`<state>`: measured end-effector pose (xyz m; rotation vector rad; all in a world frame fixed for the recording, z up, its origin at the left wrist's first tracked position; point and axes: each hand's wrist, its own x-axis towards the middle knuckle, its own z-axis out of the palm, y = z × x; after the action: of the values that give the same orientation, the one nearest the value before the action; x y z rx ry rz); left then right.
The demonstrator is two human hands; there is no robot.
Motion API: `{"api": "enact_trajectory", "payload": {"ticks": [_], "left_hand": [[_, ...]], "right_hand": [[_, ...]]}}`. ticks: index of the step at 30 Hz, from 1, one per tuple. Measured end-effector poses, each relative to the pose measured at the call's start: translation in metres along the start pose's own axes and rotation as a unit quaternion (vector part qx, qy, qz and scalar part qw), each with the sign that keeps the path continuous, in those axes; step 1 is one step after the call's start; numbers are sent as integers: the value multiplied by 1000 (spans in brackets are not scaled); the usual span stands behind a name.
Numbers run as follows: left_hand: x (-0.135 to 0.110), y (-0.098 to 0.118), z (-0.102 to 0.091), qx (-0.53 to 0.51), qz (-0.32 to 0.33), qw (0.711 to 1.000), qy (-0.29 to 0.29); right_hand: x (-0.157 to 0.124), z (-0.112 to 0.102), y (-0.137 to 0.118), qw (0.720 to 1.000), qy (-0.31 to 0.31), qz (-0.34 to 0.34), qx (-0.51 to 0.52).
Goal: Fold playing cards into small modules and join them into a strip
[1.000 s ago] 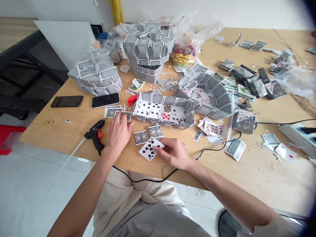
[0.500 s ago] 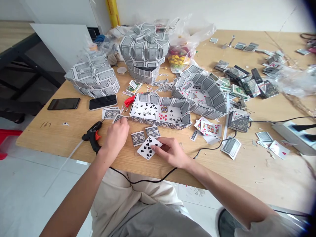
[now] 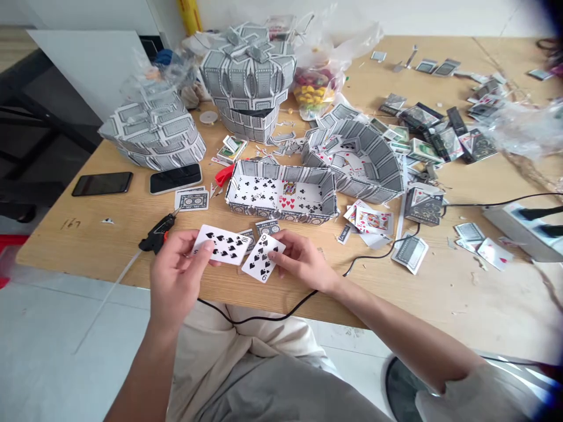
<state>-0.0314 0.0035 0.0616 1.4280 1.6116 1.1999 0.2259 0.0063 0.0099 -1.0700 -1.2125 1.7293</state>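
Gripping is being done by both hands, held apart but close: a spade playing card (image 3: 222,244) is being pinched by the left hand (image 3: 176,264), and another spade card (image 3: 263,258) is being held by the right hand (image 3: 303,261), their corners almost touching. Risk is being posed by the glue gun (image 3: 156,233) lying just beside the left hand; a burn or stray glue is judged possible if that hand drifts onto it. Snagging of the black cord (image 3: 264,320) near the edge of the wooden table (image 3: 65,246) is also a concern. Ahead of the hands, an open tray built from cards (image 3: 281,214) is being shown, its floor lined with club and heart cards (image 3: 259,190).
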Motion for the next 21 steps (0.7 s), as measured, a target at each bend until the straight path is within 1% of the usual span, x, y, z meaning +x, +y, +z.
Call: {"api": "enact_trajectory", "payload": {"ticks": [2, 4, 5, 7, 10, 12, 15, 21], "left_hand": [[-9, -3, 9, -81, -63, 994, -47], [-15, -7, 19, -112, -95, 986, -84], [-16, -9, 23, -115, -100, 984, -96], [-18, -14, 31, -107, -99, 983, -107], [-19, -19, 38, -80, -82, 988, -107], [-19, -21, 40, -68, -73, 988, -119], [-20, -22, 41, -61, -70, 986, -137], [-23, -20, 43, -60, -73, 986, -134]], "right_hand": [[0, 1, 2, 1000, 3, 1, 6], [0, 2, 4, 1000, -4, 1, 20], [0, 2, 4, 1000, -10, 3, 28], [0, 3, 2, 999, -25, 7, 42], [-2, 3, -4, 997, -40, 23, 59], [-2, 2, -6, 997, -44, 32, 59], [-2, 2, -5, 997, -47, 22, 55], [0, 2, 1, 998, -32, 10, 54]]}}
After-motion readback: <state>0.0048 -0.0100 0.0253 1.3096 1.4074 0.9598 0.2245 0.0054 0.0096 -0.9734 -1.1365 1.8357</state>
